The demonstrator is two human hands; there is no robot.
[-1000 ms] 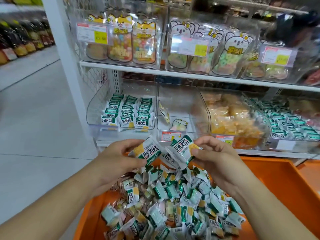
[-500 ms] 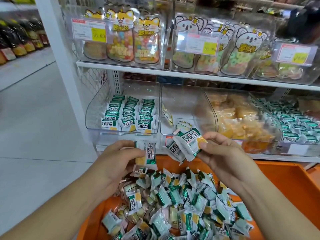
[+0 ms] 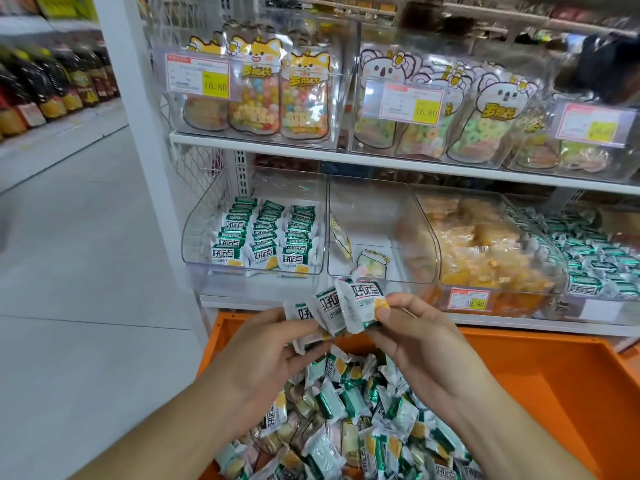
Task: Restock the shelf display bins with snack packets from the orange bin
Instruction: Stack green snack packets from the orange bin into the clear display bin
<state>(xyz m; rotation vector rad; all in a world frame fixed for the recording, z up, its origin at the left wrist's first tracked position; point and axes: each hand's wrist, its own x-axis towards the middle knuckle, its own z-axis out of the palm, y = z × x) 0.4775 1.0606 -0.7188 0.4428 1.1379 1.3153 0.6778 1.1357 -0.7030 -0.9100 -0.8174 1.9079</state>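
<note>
Gathering step: left hand (image 3: 273, 344) and right hand (image 3: 412, 336) each pinch white-and-green foil snack packets (image 3: 360, 303), their grip above the orange plastic bin (image 3: 554, 382). Next, probably lift them forward-left into the clear plastic display bin (image 3: 256, 233).

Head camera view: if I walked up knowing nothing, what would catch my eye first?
Probably the two hands at centre: the left hand and right hand together hold a small fan of green-and-white snack packets. Below them, the bright orange bin holds a loose heap of the same packets. On the shelf above, a clear display bin at the left shows them in neat rows.
</note>
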